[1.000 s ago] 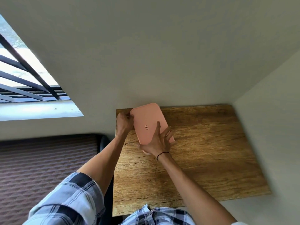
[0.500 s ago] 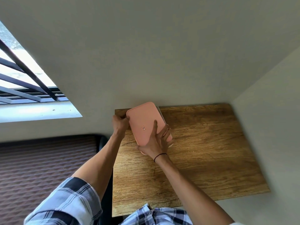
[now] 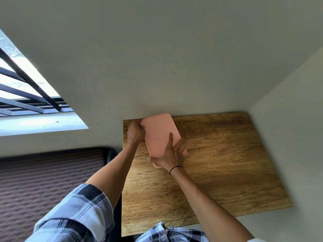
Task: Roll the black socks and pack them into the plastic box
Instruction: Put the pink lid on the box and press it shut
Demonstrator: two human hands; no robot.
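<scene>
A pink plastic box (image 3: 158, 131) with its lid on sits at the far left of the wooden table (image 3: 218, 163), against the wall. My left hand (image 3: 134, 133) grips the box's left edge near the far corner. My right hand (image 3: 172, 154) is spread over the near right corner of the lid, thumb lying on top, fingers wrapped down the side. No black socks are in view; the box's inside is hidden by the lid.
The table fits into a corner, with grey walls behind it and to its right (image 3: 288, 137). A barred window (image 3: 26, 91) is at the left. A dark patterned surface (image 3: 49, 173) lies left of the table, below its level.
The box with both hands on it sits slightly farther toward the wall. The grips stay about the same.
</scene>
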